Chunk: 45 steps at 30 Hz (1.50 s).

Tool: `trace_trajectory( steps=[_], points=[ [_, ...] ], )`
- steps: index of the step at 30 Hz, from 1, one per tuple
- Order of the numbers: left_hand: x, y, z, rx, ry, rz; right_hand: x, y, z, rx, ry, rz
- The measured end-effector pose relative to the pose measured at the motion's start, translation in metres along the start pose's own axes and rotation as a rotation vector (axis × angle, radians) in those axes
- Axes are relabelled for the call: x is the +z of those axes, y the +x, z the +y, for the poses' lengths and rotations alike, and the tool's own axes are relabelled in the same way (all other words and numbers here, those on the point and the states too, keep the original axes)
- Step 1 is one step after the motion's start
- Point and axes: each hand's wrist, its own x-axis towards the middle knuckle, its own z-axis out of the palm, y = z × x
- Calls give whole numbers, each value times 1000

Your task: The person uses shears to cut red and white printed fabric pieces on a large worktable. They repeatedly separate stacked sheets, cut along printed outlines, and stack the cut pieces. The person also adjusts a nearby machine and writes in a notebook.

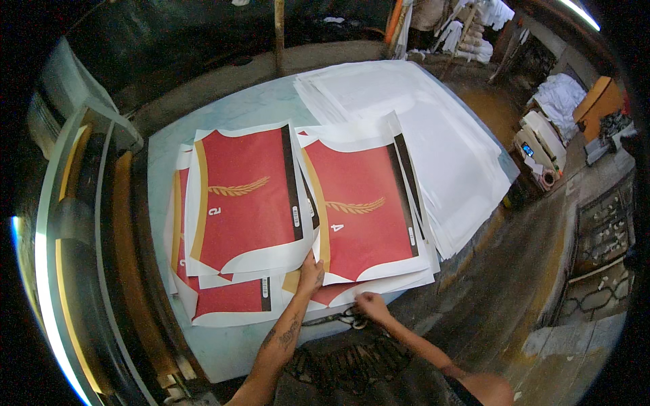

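Note:
Two stacks of paper sheets printed with red, shirt-shaped panels lie side by side, a left printed sheet (247,196) and a right printed sheet (359,233) on top. Each panel has a gold side band, a gold leaf motif and a black strip. My left hand (310,276) is closed on the lower left edge of the right sheet, where the paper curls up. Curled at the near edge of the stack is my right hand (372,308); whether it holds anything is hidden. Scissors (353,318) lie just beside it at the table's near edge.
Large blank white sheets (433,155) cover the far right of the pale blue table (223,358). A long machine with rollers (74,223) stands along the left. White cloth bundles (558,98) and boxes sit at the right, and a post (279,37) rises behind.

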Motion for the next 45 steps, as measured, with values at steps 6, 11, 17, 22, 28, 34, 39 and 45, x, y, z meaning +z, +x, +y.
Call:
trace_trajectory(
  steps=[6, 11, 17, 22, 28, 34, 39, 45],
  points=[
    [-2, -27, 38, -169, -162, -116, -7, 25, -27, 6, 1320, 173],
    [5, -43, 21, -262, -751, 105, -8, 69, -13, 86, 1123, 578],
    [-62, -57, 0, -493, -1394, 251, 15, 42, 24, 220, 869, 583],
    [-128, -49, -18, -371, -1236, 649, 51, 64, -39, -491, 261, 342],
    [-231, -8, -76, -593, -377, 1178, 80, 139, -146, -153, 243, 432],
    [-282, -6, -101, -329, -273, 1202, 126, 91, -118, -271, 368, 608],
    [-260, -15, -96, -140, -807, 1221, 151, 77, -111, 314, 898, -365],
    [-266, -47, -136, -219, -1078, 968, 163, 114, -125, 7, 1021, -188]
  ],
)
